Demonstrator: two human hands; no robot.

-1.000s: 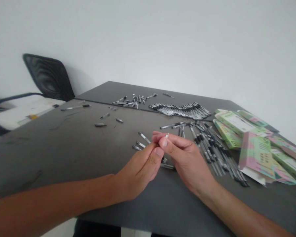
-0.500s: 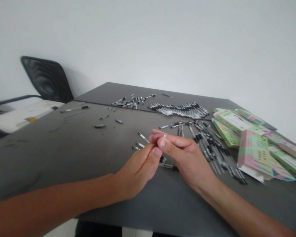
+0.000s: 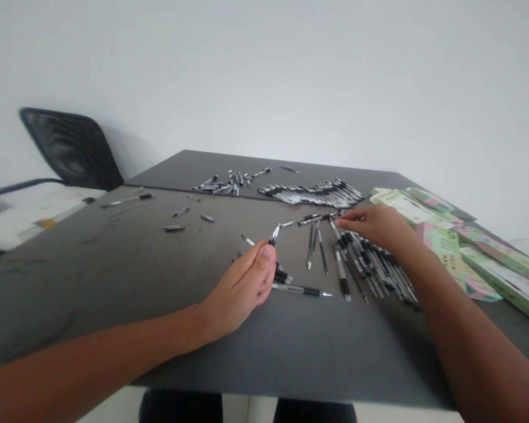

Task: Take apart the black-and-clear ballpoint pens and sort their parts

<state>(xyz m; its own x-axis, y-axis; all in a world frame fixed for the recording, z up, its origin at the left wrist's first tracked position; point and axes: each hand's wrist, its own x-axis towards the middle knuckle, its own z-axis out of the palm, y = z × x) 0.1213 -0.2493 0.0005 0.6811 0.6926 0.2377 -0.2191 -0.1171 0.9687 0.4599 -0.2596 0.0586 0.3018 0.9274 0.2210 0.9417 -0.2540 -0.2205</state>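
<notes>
View: head camera, the only view.
Held pen: the pen (image 3: 275, 233) is at frame centre, metal cone upward, leaning slightly right; most of its barrel is hidden by the hand.
Cone-end risk: only a short length projects, so a sideways knock could tilt the pen; a loose pinch would be the cause.
Pen-pile risk: the pens in the pile (image 3: 365, 261), right of centre, overlap; dragging one out may roll or spread its neighbours over the smooth surface (image 3: 114, 276).
Carton risk: the cartons (image 3: 496, 279) at the right edge lie close to the right forearm; a wide elbow sweep could shift them.
Left hand: the left hand (image 3: 245, 283) is raised above the surface at lower centre, thumb uppermost, fingers closed around the pen; forearm enters from the lower left.
Right hand: the right hand (image 3: 377, 224) reaches over the pile's far end, palm down, fingertips toward frame left; whether the fingers pinch a part cannot be told. Forearm rises from the lower right.
</notes>
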